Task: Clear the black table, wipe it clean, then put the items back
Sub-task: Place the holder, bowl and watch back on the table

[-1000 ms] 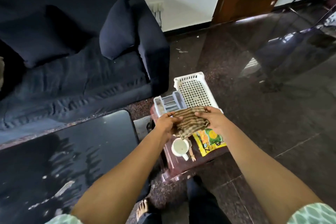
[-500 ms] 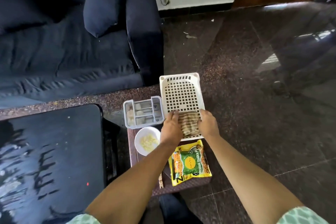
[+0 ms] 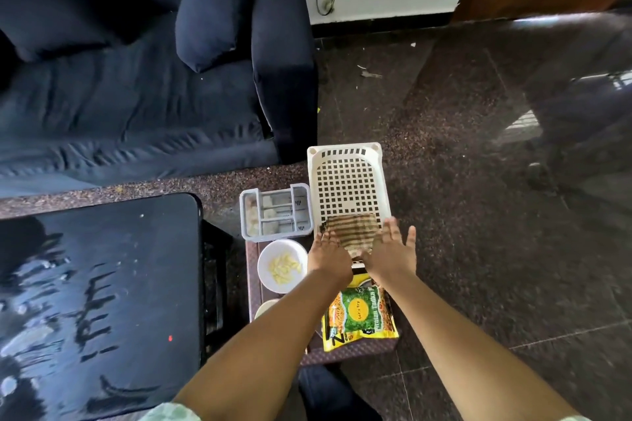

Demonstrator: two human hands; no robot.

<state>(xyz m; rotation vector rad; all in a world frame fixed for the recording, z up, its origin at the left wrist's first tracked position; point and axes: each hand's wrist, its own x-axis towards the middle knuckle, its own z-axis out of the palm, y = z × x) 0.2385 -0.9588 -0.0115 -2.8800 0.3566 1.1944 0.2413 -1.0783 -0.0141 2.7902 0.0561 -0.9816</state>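
The folded checked cloth (image 3: 352, 231) lies at the near end of the white perforated tray (image 3: 345, 151), which stands just beside the grey cutlery organiser (image 3: 276, 212). I judge this cloth to be soft, light and limp, and maybe a little damp. If I take it by one corner it will probably fall open, so the better hold is a pinch across the folded middle, through all the layers. The tray itself looks stiff and light, and its rim seems the right place to take it. My left hand (image 3: 329, 258) and my right hand (image 3: 390, 256) are both spread, palms down and fingers straight, holding nothing, one at each side of the cloth. Whether the fingertips touch it I cannot tell. Both forearms reach forward, nearly parallel. The black counter (image 3: 102, 284), with wet streaks on it, is at my left, well apart from the hands.
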